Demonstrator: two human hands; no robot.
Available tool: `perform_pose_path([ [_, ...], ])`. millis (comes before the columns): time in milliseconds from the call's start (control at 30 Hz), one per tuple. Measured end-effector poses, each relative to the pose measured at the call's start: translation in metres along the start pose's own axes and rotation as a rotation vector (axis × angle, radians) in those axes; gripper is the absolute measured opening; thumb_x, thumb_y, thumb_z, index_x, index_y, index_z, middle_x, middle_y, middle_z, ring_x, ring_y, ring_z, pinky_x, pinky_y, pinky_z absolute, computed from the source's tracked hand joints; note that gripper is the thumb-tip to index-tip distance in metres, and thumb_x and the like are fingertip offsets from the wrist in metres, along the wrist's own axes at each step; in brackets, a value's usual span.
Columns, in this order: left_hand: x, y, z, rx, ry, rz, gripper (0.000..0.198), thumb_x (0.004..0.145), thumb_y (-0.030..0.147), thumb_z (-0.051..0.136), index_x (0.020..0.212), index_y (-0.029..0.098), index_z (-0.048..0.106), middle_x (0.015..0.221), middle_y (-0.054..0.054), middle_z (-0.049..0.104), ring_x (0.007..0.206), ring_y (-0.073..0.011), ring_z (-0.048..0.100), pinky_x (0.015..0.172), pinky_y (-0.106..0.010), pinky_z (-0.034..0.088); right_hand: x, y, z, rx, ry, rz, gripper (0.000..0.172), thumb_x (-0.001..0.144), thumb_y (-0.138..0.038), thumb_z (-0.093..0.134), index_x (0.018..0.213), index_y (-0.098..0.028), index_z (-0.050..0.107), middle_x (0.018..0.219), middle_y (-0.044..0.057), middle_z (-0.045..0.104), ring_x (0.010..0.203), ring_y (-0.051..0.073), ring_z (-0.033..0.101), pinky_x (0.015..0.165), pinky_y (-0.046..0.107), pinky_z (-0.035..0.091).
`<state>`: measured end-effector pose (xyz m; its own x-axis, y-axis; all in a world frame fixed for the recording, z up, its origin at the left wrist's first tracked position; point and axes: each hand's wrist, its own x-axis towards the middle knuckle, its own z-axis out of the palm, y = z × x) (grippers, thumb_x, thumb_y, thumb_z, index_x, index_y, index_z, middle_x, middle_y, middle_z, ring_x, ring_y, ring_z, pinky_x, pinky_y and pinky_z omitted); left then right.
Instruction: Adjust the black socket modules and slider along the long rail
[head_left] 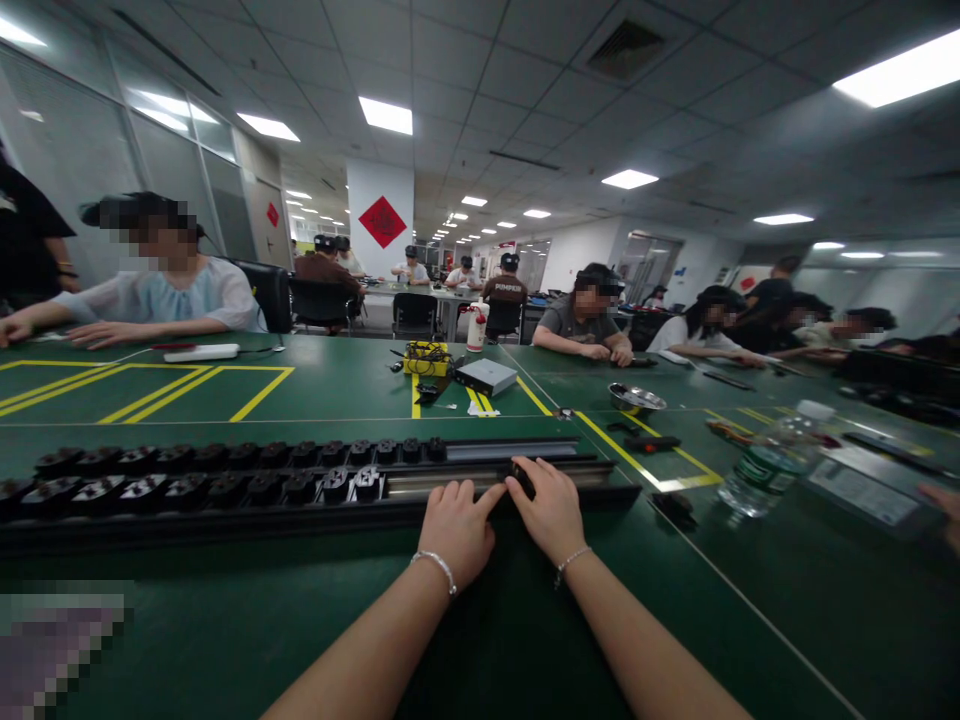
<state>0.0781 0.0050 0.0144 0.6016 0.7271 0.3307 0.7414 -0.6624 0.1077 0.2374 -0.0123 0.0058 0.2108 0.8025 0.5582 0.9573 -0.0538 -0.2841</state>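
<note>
A long black rail (480, 478) lies across the green table (225, 610) in front of me, with several black socket modules (225, 470) set in two rows along its left part. My left hand (459, 528) rests on the rail's near edge, fingers curled down onto it. My right hand (551, 508) sits beside it, fingers pinched on a small black module (523, 478) in the rail's channel. Both wrists wear thin bracelets.
A clear plastic bottle (769, 462) lies at the right. A metal bowl (636, 400), a grey box (486, 376) and a yellow bundle (426, 357) stand further back. Other people sit at the far table edges. A hand (943, 510) shows at the right edge.
</note>
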Motion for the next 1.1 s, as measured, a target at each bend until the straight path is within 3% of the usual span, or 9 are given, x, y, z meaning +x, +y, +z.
perform_pose_path([
  [1100, -0.0015, -0.0010, -0.0009, -0.003, -0.015, 0.005, 0.057, 0.073, 0.022, 0.050, 0.127, 0.035, 0.036, 0.098, -0.004, 0.052, 0.093, -0.0220, 0.044, 0.082, -0.036, 0.029, -0.0003, 0.0003, 0.0012, -0.024, 0.028, 0.000, 0.035, 0.082, -0.040, 0.042, 0.110, -0.024, 0.056, 0.107, 0.007, 0.061, 0.110, 0.023, 0.047, 0.091, 0.039, 0.033],
])
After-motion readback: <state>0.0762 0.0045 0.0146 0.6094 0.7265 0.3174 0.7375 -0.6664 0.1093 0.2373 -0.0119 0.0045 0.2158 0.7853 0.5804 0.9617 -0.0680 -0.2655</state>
